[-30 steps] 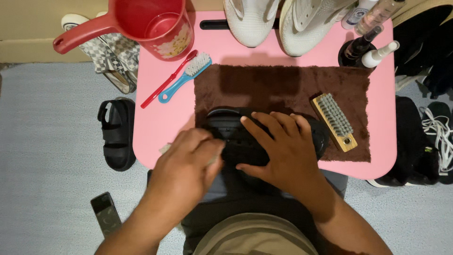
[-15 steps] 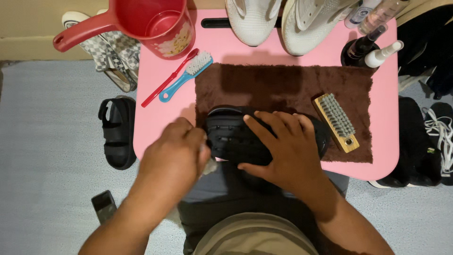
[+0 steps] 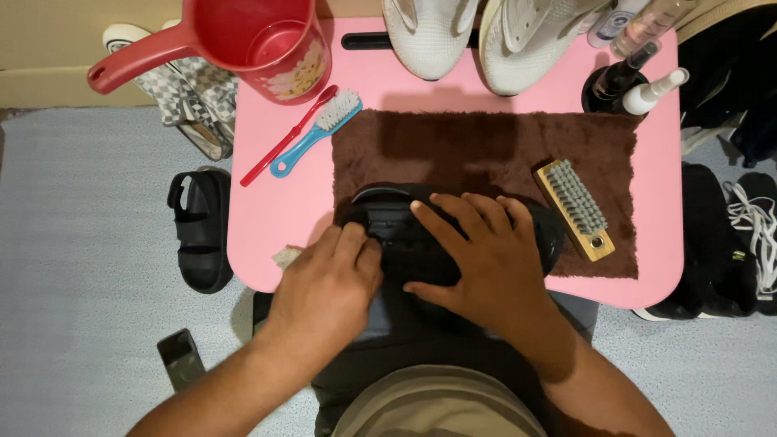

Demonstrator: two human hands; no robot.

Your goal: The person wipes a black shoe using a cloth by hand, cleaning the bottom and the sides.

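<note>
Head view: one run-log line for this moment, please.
left hand: pressing pale cloth on black shoe | right hand: flat on shoe, steadying | shoe: on brown towel, pink table

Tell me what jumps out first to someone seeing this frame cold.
Both hands on a black shoe at the near edge of the pink table: the right hand spread flat over it, the left hand pressing a pale cloth at its left end. The shoe lies on a brown towel. A big red jug stands at the far left corner, with white sneakers along the far edge.
</note>
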